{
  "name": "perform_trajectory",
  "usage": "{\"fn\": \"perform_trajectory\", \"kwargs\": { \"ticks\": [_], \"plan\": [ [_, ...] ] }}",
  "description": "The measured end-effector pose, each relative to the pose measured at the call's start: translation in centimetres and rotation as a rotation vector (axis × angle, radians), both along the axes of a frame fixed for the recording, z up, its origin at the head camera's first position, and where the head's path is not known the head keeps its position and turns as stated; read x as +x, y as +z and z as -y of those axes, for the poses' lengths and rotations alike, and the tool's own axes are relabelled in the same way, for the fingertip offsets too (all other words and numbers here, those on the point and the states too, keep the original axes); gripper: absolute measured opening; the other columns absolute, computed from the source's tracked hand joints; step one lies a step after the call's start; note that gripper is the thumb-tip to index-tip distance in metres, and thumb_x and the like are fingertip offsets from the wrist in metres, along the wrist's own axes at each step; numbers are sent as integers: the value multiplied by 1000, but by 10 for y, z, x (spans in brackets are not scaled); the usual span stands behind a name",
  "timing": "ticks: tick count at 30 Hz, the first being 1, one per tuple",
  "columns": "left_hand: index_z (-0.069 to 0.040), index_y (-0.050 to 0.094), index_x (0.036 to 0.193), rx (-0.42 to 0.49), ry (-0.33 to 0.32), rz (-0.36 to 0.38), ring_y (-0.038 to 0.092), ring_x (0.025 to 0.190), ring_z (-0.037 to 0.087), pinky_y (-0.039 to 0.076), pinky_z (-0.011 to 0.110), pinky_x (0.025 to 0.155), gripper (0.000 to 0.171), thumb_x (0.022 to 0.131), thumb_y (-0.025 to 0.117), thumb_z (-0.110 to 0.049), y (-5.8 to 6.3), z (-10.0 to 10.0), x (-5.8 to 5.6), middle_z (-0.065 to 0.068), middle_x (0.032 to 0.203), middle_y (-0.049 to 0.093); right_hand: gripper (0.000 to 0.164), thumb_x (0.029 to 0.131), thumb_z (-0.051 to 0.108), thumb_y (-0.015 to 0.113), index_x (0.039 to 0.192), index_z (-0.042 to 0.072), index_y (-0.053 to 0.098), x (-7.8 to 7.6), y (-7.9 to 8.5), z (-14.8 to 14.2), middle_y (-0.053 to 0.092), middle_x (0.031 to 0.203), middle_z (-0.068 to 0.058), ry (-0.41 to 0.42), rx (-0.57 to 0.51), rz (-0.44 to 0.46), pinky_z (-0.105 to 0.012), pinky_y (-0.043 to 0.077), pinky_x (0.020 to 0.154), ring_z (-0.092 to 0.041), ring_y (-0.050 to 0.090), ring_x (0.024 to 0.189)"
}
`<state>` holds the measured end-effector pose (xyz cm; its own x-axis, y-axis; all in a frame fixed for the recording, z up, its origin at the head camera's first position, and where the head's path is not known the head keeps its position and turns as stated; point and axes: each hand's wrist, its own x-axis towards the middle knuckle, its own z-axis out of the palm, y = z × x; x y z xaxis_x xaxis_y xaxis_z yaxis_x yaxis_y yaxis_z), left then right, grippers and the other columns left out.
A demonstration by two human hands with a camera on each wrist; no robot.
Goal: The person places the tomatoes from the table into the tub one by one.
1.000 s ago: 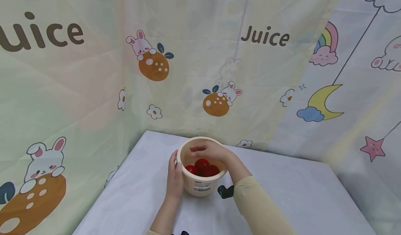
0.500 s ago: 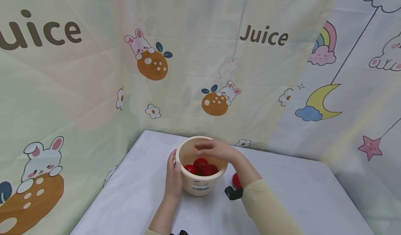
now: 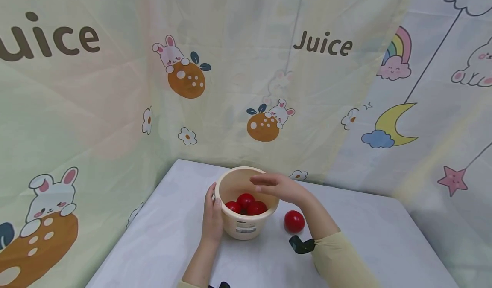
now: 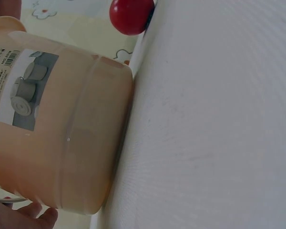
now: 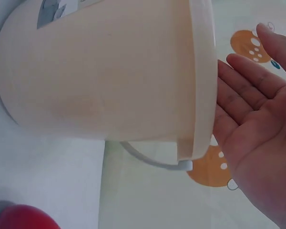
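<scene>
A cream plastic bucket [image 3: 246, 228] with a label on its front stands upright on the table. Inside it lie three visible red tomatoes [image 3: 245, 200]. My left hand [image 3: 212, 219] holds the bucket's left side near the rim; its fingertips show beside the wall in the left wrist view. Over the bucket's right rim hovers my right hand [image 3: 282, 187], its palm bare and fingers extended in the right wrist view [image 5: 264, 112]. One more tomato [image 3: 294, 222] sits on the table right of the bucket, below my right forearm.
The white-covered table [image 3: 365, 237] reaches back to patterned curtains [image 3: 215, 121] on the left, back and right. A pale bucket handle [image 5: 155, 162] hangs at the bucket's side. Dark camera mounts [image 3: 301, 245] sit at the wrists.
My right hand has shifted right, from above the bucket's middle toward its right rim. The tomato on the table has come into view from behind my forearm. My left hand stays put.
</scene>
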<state>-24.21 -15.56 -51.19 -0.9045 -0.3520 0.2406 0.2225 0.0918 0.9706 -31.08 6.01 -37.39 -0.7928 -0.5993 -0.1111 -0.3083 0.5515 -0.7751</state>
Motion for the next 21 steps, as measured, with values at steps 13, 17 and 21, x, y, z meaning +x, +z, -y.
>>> {"fn": "perform_trajectory", "kwargs": {
  "ticks": [13,17,21],
  "plan": [
    [-26,27,155,5,-21,22,35,145,26,35,60,113,56,100,38,-33,1,1,0,-1,159,33,52,91,43,67,139,29,56,18,0,-44,57,142,-2,-12,-62,-44,-46,54,99,-30,51,134],
    [-33,28,153,-4,-5,8,37,144,23,36,59,113,53,100,38,-37,0,0,0,-7,157,35,52,92,39,66,142,26,54,25,1,-56,56,144,-2,-31,-75,-50,-44,55,97,-32,50,136],
    [-39,29,151,-10,3,-4,40,142,23,38,60,111,52,100,39,-37,0,-1,1,-9,156,36,52,92,38,66,141,26,54,32,-1,-68,54,145,-2,-53,-79,-61,-43,55,97,-31,49,137]
  ]
}}
